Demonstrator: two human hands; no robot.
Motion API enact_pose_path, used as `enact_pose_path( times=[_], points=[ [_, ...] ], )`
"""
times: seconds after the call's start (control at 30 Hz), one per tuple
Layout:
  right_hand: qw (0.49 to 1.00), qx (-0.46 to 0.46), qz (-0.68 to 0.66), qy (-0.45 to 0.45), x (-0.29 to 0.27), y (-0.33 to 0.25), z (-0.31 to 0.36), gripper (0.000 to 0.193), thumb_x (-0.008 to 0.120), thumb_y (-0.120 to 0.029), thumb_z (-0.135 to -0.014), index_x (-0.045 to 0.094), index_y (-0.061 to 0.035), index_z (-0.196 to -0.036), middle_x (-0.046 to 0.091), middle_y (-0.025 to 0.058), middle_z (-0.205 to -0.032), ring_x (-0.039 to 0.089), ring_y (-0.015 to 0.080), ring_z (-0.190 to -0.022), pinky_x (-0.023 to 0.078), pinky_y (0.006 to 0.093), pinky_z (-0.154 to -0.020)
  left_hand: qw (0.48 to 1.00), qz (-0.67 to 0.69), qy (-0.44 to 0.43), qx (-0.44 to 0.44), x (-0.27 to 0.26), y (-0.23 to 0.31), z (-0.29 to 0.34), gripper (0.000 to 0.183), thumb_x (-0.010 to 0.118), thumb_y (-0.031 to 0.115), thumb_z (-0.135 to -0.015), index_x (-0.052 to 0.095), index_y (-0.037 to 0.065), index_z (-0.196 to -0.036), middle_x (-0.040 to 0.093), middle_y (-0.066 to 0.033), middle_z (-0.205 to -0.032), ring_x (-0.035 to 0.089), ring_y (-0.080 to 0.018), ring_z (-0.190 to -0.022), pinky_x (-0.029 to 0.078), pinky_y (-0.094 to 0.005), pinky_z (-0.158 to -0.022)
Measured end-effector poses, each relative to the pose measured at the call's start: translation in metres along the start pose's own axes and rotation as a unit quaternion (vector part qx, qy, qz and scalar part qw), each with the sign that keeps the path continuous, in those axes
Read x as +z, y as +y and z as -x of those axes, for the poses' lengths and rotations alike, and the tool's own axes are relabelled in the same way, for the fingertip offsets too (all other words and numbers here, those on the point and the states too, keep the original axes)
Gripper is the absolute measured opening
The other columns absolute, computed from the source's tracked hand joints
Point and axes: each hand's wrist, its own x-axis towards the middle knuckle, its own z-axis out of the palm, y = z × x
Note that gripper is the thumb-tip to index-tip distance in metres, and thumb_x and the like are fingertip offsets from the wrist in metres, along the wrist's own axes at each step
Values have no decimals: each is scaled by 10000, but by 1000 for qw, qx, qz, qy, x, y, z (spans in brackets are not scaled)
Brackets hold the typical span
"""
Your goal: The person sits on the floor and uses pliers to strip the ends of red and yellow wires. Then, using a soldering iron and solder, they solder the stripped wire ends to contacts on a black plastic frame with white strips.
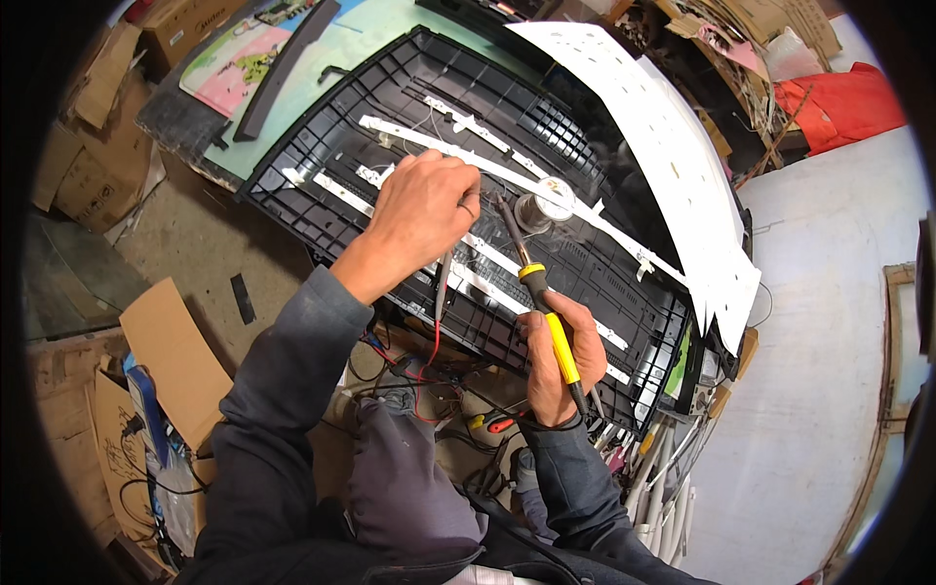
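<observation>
My right hand grips a yellow and black soldering iron, its metal tip pointing up and away beside a spool of solder wire. My left hand is closed over the white LED strips, fingers curled together; what it pinches is hidden. A long white LED strip runs diagonally past its fingertips, and a shorter strip lies beyond. More strips, such as one nearer me, lie roughly parallel. All rest on a large black plastic TV back cover.
A large white perforated sheet stands along the cover's far right side. A meter probe with a red lead hangs at the near edge. Tangled cables lie below. Cardboard boxes stand left; a red cloth lies far right.
</observation>
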Motion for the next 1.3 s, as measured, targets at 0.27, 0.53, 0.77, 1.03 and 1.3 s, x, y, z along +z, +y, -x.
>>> enact_pose_path(
  times=[0.27, 0.53, 0.77, 1.03, 1.3],
  points=[
    [999, -23, 12, -34, -17, -7, 6, 249, 664, 12, -980, 650, 27, -1228, 652, 109, -1121, 717, 159, -879, 554, 236, -709, 999, -30, 14, 16, -21, 2, 5, 101, 716, 165, -905, 718, 65, -920, 669, -87, -843, 610, -322, -881, 479, -436, -785],
    [1000, -23, -1, 11, -34, -24, 9, 286, 735, 67, -881, 693, 31, -1161, 702, 183, -1110, 726, 193, -876, 588, 291, -758, 999, -23, 11, 29, -57, 31, -6, 89, 745, 139, -877, 755, 51, -891, 725, -71, -848, 581, -282, -837, 474, -403, -764],
    [999, -26, -10, 31, -46, -22, 10, 288, 716, 70, -896, 681, 39, -1180, 689, 189, -1126, 735, 206, -884, 596, 295, -760, 968, 236, -44, -73, -50, 49, -17, 125, 723, 101, -945, 743, -19, -973, 690, -13, -759, 602, -69, -689, 458, -245, -637],
    [998, -46, -16, 35, -52, -20, 9, 291, 692, 71, -918, 661, 46, -1207, 669, 193, -1168, 747, 217, -872, 600, 288, -740, 890, 404, -76, -197, -19, 30, -29, 128, 679, 128, -992, 661, 6, -1027, 689, -50, -780, 552, -48, -547, 393, -191, -451],
    [995, -72, -3, 69, -44, -12, 11, 325, 691, 84, -933, 651, 17, -1249, 642, 187, -1217, 735, 196, -881, 603, 279, -736, 778, 574, -69, -247, 0, 46, -22, 204, 600, 132, -1039, 585, 3, -1197, 635, -41, -859, 534, -58, -581, 411, -209, -470]
  ],
)
